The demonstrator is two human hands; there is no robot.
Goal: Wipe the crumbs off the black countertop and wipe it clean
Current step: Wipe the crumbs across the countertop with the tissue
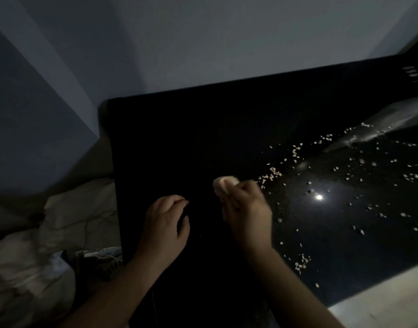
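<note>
While the right hand curls its fingers round a small pale pinkish wiping wad held down on the glossy black countertop, the left hand lies just beside it, fingers loosely bent and holding nothing. Small pale scattered crumbs cover the counter's right part, the nearest line just beside the wad. A bright round light reflection shows among them.
</note>
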